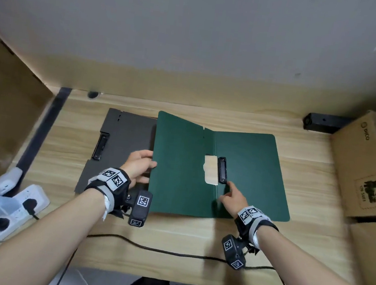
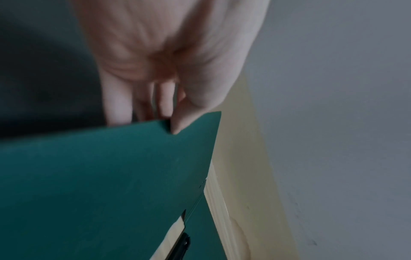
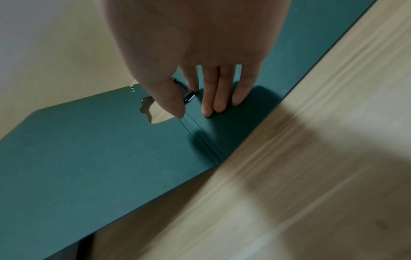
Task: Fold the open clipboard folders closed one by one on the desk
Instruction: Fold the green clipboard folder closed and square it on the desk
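A dark green clipboard folder (image 1: 249,173) lies open on the wooden desk (image 1: 194,238), its left flap (image 1: 177,164) lifted off the surface. My left hand (image 1: 140,166) pinches that flap's outer edge, thumb on top and fingers behind; the left wrist view shows the same green flap (image 2: 100,176) under the thumb. My right hand (image 1: 233,196) presses straight fingers (image 3: 217,98) on the right half beside the spine, just below the black clip (image 1: 222,170). A grey folder (image 1: 120,143) lies to the left, partly under the green flap.
Cardboard boxes (image 1: 363,168) stand at the right edge. White power strips (image 1: 8,205) with plugs sit at the left front. A black cable (image 1: 168,252) runs across the desk's front. A small black device (image 1: 322,122) sits at the back right against the wall.
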`<state>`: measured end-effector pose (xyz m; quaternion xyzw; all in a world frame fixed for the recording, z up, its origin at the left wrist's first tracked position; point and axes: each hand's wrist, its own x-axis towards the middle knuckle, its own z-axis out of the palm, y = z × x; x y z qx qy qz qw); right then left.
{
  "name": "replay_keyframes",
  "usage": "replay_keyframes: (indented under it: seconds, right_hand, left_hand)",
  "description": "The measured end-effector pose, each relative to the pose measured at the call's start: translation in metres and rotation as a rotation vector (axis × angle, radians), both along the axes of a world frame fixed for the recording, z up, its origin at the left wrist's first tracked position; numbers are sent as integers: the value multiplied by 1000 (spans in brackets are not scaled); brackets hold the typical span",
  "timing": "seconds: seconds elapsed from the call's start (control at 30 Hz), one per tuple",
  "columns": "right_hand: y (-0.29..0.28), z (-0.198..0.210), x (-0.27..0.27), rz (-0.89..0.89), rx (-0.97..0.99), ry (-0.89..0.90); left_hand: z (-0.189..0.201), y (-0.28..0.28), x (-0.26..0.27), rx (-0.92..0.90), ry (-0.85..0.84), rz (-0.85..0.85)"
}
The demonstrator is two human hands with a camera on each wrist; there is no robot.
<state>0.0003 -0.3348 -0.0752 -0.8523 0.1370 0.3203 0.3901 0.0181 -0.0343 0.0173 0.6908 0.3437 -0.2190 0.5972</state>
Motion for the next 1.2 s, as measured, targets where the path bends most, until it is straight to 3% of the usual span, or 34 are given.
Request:
replay_keyframes:
  seconds: [0.13,0.43,0.57,0.7,0.8,0.93,1.1,1.2]
  right_hand:
    - [41,5,12,103,-21,35]
    - [80,27,40,93,175,92]
    - [62,57,56,37,164,1]
    - [40,88,65,-28,254,-23]
    - [21,100,67,-94,344,3]
    - [0,97,66,-197,403,14]
    - [-29,54,55,-236,225,-12]
    - [-34,31,41,-197,107,20]
  left_hand:
    - [33,26,-19,-9,45,-256]
    - [73,70,-16,244,-100,-162]
    - [101,56,-5,221,-155,-410]
    - [106,15,9,124,-219,-593]
    - [92,-25,22,61,-247,-628]
    - [54,-60,31,73,-157,-598]
    - [-12,-65,13,349,1,-505]
    - [-53,-63,-6,406,130,-469]
